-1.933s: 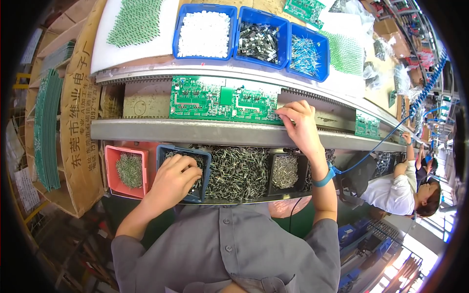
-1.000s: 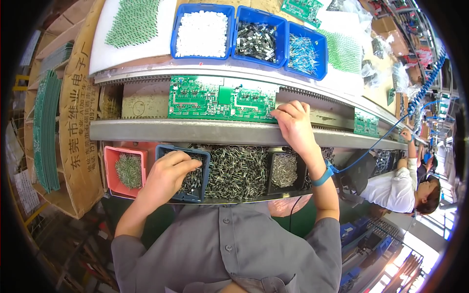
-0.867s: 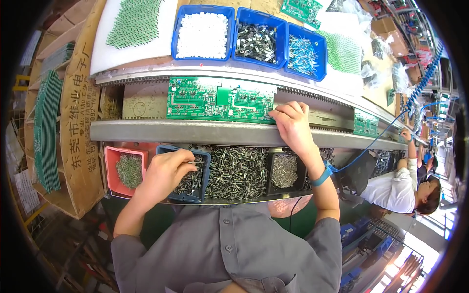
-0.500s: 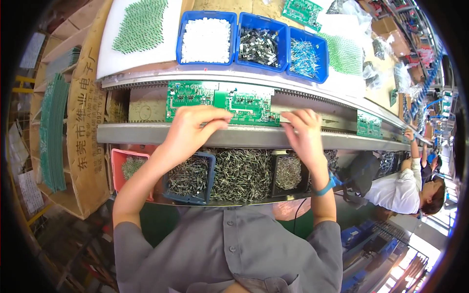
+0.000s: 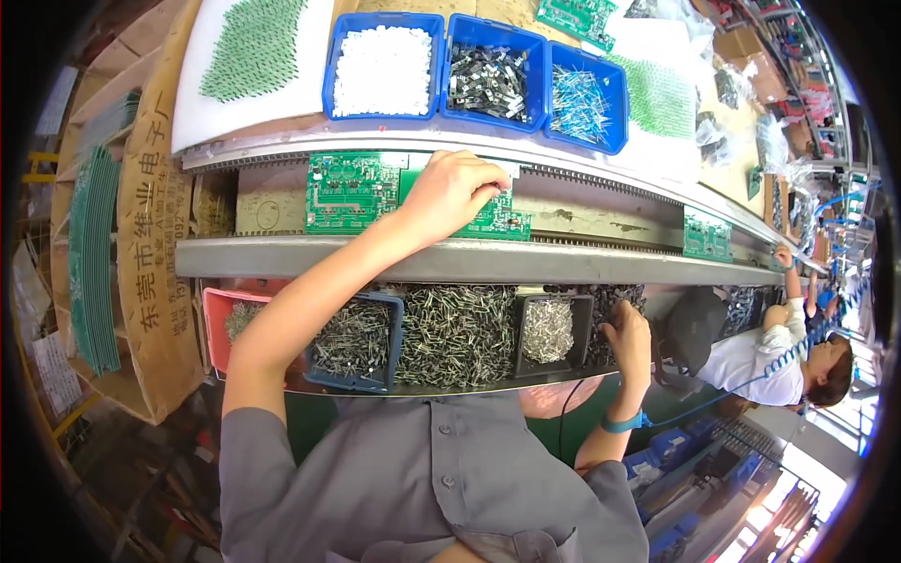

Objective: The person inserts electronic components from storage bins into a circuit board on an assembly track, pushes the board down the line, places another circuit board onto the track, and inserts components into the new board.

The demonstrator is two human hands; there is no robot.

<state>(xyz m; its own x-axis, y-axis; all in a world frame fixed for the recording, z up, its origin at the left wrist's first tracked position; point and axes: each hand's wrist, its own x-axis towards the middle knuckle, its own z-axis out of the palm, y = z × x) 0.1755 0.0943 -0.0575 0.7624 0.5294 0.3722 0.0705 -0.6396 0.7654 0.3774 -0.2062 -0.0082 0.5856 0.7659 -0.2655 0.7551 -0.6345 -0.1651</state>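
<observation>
My left hand (image 5: 452,192) is over the right part of the green circuit board (image 5: 352,197) on the conveyor rail. Its thumb and forefinger are pinched near the board's far right corner; whatever they hold is too small to name. Down at the right, my right hand (image 5: 629,340) reaches into a heap of small dark components (image 5: 601,349), its fingers curled together among them. What those fingertips hold is hidden. A blue wrist strap (image 5: 621,424) with a coiled cord circles my right wrist.
Bins of loose leaded parts line the near side: a pink bin (image 5: 216,342), a dark blue bin (image 5: 398,347) and a black bin (image 5: 522,361). Several blue bins (image 5: 441,66) stand beyond the rail (image 5: 394,258). Another board (image 5: 706,235) lies farther right, near a co-worker (image 5: 765,371).
My right hand has left the board's right edge and dropped into the dark components. My left hand has moved right and farther out over the board.
</observation>
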